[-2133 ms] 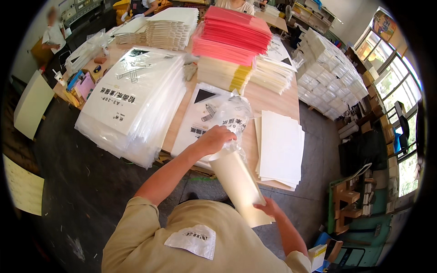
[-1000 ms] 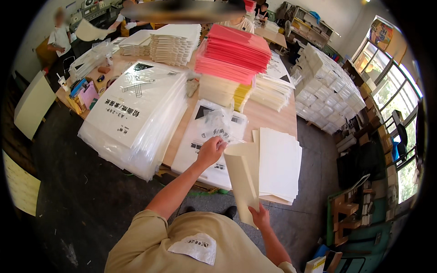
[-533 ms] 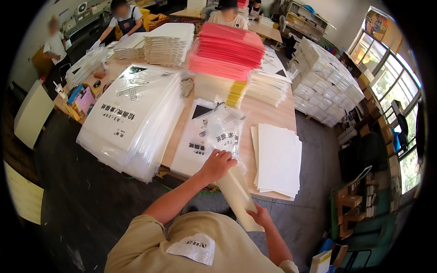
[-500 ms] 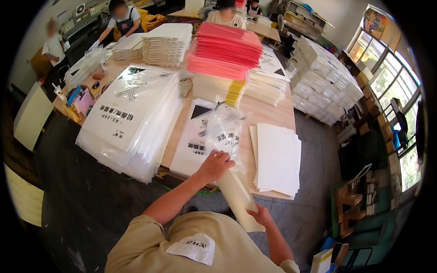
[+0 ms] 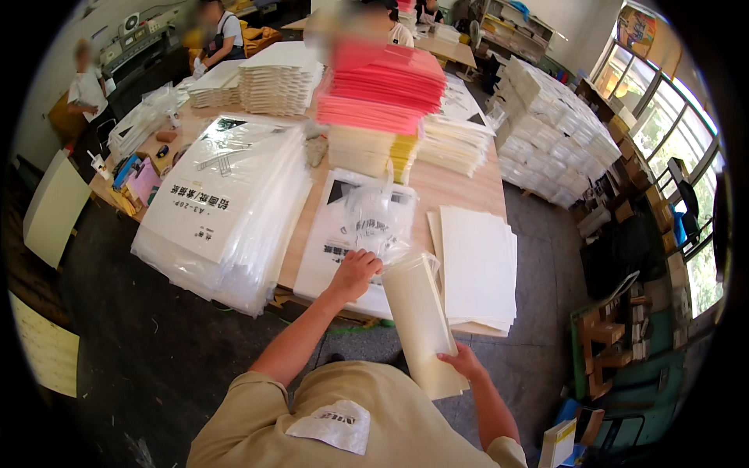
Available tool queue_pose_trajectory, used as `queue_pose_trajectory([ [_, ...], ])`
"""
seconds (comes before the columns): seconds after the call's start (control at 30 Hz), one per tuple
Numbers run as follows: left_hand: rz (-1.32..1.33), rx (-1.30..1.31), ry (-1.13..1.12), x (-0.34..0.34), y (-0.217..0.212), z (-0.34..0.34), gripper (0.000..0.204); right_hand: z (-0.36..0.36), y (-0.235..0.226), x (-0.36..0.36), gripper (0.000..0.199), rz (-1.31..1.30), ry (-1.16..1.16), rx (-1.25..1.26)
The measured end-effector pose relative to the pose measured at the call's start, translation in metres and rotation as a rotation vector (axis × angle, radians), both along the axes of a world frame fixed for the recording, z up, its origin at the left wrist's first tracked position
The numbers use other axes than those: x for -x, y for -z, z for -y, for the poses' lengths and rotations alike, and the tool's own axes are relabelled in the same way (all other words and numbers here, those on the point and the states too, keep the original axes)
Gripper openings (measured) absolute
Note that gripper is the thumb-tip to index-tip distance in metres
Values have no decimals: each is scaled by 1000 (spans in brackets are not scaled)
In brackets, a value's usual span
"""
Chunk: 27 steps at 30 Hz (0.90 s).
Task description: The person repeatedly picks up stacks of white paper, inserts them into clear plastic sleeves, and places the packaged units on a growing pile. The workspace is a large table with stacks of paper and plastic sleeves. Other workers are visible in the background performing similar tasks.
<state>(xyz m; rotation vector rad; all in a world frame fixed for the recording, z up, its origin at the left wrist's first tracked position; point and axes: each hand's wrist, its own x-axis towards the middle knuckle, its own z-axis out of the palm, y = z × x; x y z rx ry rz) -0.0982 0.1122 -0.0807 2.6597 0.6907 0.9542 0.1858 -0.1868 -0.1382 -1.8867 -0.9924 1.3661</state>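
1. Our left hand (image 5: 358, 274) pinches the near edge of a clear plastic bag (image 5: 370, 214), fingers curled in.
2. Our right hand (image 5: 462, 363) grips the near end of a curved bundle of cream sheets (image 5: 417, 324).
3. We hold that bundle slanting across the near edge of the table (image 5: 456, 187), plastic overlapping its far end.
4. Under the bag lies a white printed pack (image 5: 328, 265).
5. White sheets (image 5: 477, 265) lie to our right, piled printed packs (image 5: 187, 191) to our left, a pink stack (image 5: 382, 90) beyond.
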Motion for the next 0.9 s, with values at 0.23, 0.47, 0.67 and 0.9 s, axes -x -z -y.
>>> queue_pose_trajectory([
  [0.23, 419, 148, -647, -23, 40, 4, 35, -17, 30, -5, 37, 176, -111, -92],
  [0.47, 843, 560, -787, -74, 112, 5, 36, -6, 57, -23, 61, 251, -111, -90],
  [0.67, 496, 372, -479, -30, 86, 10, 41, -20, 5, -11, 61, 290, -95, -16],
  [0.9, 360, 438, -347, -18, 51, 22, 40, -3, 42, -12, 59, 538, -173, -99],
])
